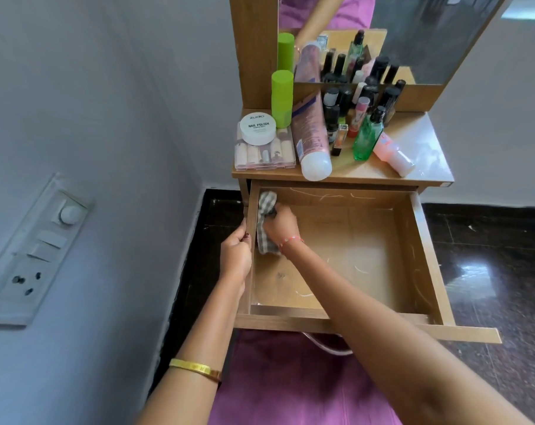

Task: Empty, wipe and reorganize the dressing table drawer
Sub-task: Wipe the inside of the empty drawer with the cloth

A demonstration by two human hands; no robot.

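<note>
The wooden drawer (425, 259) of the dressing table is pulled out, with nothing lying on its floor. My right hand (280, 223) grips a grey-and-white checked cloth (265, 204) and holds it against the drawer's inner left wall near the back corner. My left hand (235, 253) grips the top edge of that left wall from outside. Cosmetics crowd the tabletop (422, 139): a green bottle (281, 98), a pink tube (310, 139), a white nail polish remover tub (258, 129) on a clear case, a green glass bottle (367, 136) and several dark bottles.
A mirror (428, 35) stands behind the tabletop. A grey wall with a switch panel (36, 250) runs along the left. Dark glossy floor tiles (490, 271) lie to the right of the drawer. Purple clothing (290, 378) shows below the drawer front.
</note>
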